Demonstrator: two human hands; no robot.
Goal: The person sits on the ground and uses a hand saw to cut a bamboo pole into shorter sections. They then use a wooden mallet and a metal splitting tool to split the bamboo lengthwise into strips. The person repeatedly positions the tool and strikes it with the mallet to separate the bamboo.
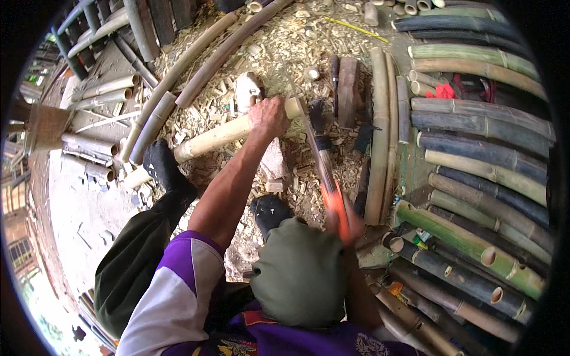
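Note:
My left hand [270, 117] is wrapped over a peeled, pale bamboo pole [217, 136] close to its right end. The pole slants across the middle over a pale block [274, 160], and my left foot [161, 163] in dark footwear presses on its left part. My right hand [351, 226], smeared by motion, grips the orange handle of a hand saw [316, 142]. Its long blade runs up past the pole's right end, seemingly against it; how deep it sits there I cannot tell. My right foot [270, 212] stands nearer me.
Wood chips [285, 35] cover the ground. Right of the saw lie a wooden block [348, 92], dark-handled tools and long bamboo strips [378, 136]. Many bamboo poles [475, 124] are stacked at the right. Curved poles [178, 65] and short bamboo pieces [92, 145] lie left.

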